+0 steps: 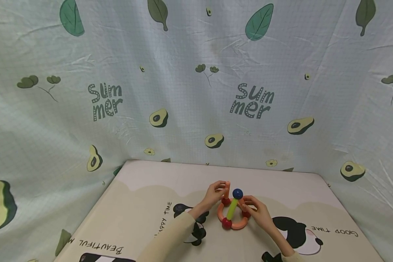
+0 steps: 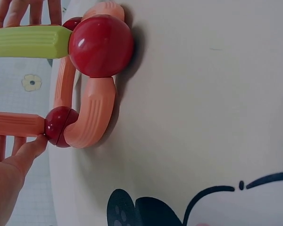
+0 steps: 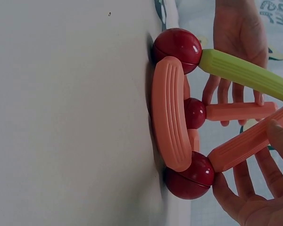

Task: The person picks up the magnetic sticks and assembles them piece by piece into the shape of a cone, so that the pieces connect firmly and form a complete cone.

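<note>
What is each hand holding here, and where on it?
The left hand pinches the upright orange rod near its top. The right hand grips the leaning orange rod along its shaft, above the red ball.

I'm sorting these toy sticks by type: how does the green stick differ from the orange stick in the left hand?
The green stick is lime green; the orange stick is salmon orange. The green stick leans, running from a red ball at the ring's front up to a blue ball; the orange stick stands nearly upright, its top bare. The left hand pinches the orange stick; no hand visibly grips the green one. Both are ribbed and rise from red balls.
</note>
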Tool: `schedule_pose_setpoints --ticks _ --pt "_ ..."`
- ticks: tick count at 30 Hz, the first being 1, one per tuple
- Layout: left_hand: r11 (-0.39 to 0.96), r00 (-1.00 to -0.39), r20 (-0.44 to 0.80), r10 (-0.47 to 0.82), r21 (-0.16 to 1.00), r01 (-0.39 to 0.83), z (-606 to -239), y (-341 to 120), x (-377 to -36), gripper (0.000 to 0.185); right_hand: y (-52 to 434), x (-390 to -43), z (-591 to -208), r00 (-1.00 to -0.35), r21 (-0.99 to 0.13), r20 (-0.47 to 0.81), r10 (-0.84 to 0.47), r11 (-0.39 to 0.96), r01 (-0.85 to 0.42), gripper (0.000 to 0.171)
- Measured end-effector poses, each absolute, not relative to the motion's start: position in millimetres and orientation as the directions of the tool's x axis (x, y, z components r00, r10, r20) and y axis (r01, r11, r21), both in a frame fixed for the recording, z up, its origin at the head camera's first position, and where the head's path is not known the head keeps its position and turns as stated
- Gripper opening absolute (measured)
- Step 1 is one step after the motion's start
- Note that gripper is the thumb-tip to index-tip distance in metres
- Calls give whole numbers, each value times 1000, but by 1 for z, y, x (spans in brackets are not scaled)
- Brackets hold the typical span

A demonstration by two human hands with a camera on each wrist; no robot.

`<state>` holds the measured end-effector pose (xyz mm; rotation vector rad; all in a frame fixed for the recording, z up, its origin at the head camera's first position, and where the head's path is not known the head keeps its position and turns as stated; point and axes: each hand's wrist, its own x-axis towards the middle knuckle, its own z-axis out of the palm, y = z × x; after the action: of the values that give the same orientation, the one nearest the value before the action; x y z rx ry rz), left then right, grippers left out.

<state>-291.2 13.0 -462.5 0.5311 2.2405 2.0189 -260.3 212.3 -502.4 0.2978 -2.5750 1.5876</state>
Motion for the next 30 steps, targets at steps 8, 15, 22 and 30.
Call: schedule_pose_setpoints --ticks 8,15,22,30 --pt "63 -923 189 335 973 222 -460 12 -290 28 211 -258 -498 -979 -879 174 -108 431 -204 24" --pt "81 -906 213 365 963 259 -458 10 -287 28 211 -258 -499 -980 -879 165 -112 433 -198 25" --pt "71 -893 208 399 964 257 -458 7 -287 30 212 -259 -501 -973 -876 197 -122 424 -230 25" --pt "69 -879 206 429 963 259 -459 7 -287 29 212 -261 -502 -971 -871 204 -124 430 -238 25"
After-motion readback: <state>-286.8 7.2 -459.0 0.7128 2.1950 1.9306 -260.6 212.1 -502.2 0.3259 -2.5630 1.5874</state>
